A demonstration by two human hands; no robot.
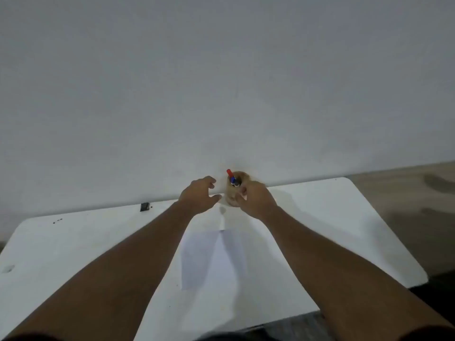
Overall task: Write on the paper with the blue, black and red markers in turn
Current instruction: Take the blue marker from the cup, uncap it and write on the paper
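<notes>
While both my forearms reach out over the white table (344, 217), the head view shows my hands at its far edge, close to the pale wall (221, 82). My left hand (197, 196) hangs just left of the tan pen holder (231, 199), fingers spread and loosely curled, holding nothing; a narrow gap separates it from the holder. My right hand (256, 200) is against the holder's right side, fingers bent toward it; whether they actually clasp it cannot be told, as the picture is soft there. Standing in the holder are the red marker (229, 172), tallest and tilted left, the blue marker (232, 179) just below it, and a dark cap beside that, seemingly the black marker (236, 184). The paper (211, 259) lies flat on the table between my forearms, nearer to me than the holder, apparently unmarked. A small dark object (144, 206) sits at the table's far edge, well left of my hands.
</notes>
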